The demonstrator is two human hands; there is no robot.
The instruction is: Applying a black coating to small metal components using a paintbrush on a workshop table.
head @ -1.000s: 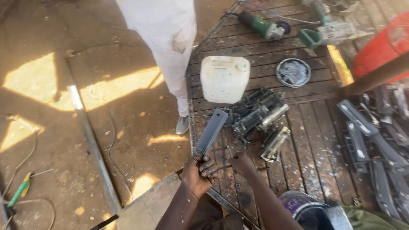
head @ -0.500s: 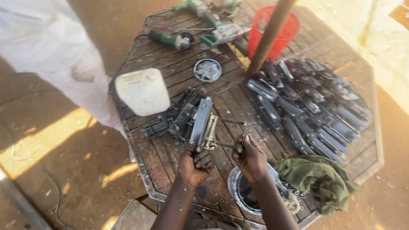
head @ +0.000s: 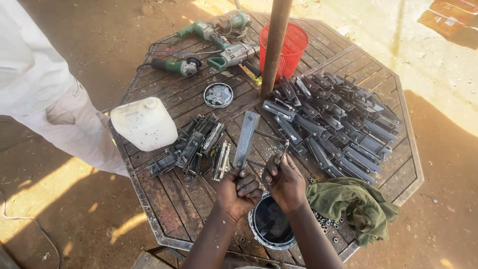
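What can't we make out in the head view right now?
- Small thin metal piece in the right hand: too small to tell its kind.
- Lower end of the long flat grey metal bar: hidden inside the left hand.
- Round dark tin: contents lost in shadow, partly behind the forearms.
- Person in white clothing: cut off by the left edge.

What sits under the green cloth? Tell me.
The green cloth lies on the wooden table, with small nuts scattered at its left edge. Its far edge is close to the dark metal parts. Anything beneath its folds is covered.
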